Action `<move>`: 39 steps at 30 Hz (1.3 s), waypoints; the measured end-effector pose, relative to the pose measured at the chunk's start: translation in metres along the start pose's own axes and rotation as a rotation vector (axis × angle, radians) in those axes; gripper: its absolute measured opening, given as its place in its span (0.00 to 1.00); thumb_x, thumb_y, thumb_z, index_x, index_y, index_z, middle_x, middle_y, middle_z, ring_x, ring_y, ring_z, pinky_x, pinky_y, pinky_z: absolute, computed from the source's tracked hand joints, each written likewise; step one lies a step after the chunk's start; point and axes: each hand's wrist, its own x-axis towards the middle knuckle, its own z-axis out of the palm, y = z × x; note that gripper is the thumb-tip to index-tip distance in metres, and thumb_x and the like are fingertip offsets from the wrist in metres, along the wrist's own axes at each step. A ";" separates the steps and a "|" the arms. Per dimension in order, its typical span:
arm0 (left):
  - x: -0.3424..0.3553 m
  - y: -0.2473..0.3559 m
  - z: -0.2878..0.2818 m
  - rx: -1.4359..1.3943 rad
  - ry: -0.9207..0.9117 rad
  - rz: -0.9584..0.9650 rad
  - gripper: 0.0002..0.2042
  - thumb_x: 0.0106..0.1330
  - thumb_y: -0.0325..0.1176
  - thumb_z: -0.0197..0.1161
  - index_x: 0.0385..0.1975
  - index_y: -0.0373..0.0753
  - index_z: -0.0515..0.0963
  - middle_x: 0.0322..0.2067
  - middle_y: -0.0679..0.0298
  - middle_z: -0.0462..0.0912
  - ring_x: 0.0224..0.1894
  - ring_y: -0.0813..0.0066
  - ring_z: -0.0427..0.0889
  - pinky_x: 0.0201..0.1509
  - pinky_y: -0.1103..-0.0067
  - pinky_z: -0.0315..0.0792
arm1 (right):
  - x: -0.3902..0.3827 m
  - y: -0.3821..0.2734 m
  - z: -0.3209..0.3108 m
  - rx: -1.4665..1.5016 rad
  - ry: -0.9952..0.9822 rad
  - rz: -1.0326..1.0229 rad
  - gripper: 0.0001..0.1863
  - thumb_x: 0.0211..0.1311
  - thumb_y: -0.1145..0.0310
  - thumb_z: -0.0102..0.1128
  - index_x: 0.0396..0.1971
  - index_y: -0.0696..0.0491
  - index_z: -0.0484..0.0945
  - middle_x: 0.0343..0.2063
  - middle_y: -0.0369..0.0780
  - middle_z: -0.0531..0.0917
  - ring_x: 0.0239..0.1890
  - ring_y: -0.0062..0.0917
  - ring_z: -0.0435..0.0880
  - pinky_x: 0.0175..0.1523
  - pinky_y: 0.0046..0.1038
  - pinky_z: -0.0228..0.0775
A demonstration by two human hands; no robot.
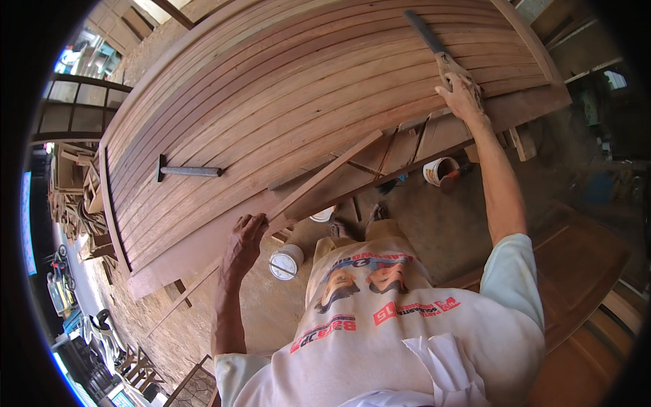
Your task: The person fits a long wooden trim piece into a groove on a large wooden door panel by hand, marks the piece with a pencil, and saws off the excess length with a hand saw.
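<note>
woodworking wkshop, w/ saw (425,34), hammer (191,171) & slatted wd panel (298,102).

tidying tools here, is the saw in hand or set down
The saw is in hand: the right hand grips its wooden handle.

Red and black lettering (324,332) and numerals (386,312) mark the person's pale shirt (400,339); print on the right-hand white bucket (432,173) is too small to read.

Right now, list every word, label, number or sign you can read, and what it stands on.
Shirt: red and dark lettering with numbers around a printed picture; legible in part, wording not copied.
Tipped white bucket: coloured label, too small to read.
Saw, hammer: no print visible.
Anything farther off: too small or blurred.
</note>
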 end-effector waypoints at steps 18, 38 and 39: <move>0.034 -0.013 0.009 0.025 0.043 0.196 0.12 0.71 0.24 0.66 0.53 0.36 0.82 0.40 0.52 0.86 0.45 0.48 0.85 0.48 0.61 0.80 | -0.073 -0.068 -0.090 0.419 0.573 0.020 0.26 0.77 0.65 0.59 0.71 0.52 0.71 0.39 0.45 0.86 0.35 0.28 0.87 0.40 0.33 0.82; 0.070 -0.047 -0.009 0.021 -0.060 0.467 0.06 0.75 0.28 0.63 0.45 0.35 0.82 0.38 0.48 0.86 0.42 0.44 0.85 0.45 0.58 0.79 | -0.346 -0.312 0.009 0.961 0.410 0.588 0.27 0.79 0.67 0.55 0.71 0.64 0.68 0.61 0.57 0.82 0.62 0.48 0.85 0.63 0.40 0.79; 0.071 -0.047 -0.008 0.032 -0.047 0.458 0.06 0.75 0.28 0.63 0.45 0.35 0.82 0.38 0.48 0.86 0.41 0.44 0.85 0.45 0.58 0.79 | -0.347 -0.312 0.012 0.963 0.363 0.622 0.27 0.79 0.67 0.55 0.71 0.64 0.68 0.61 0.57 0.82 0.61 0.49 0.86 0.62 0.40 0.80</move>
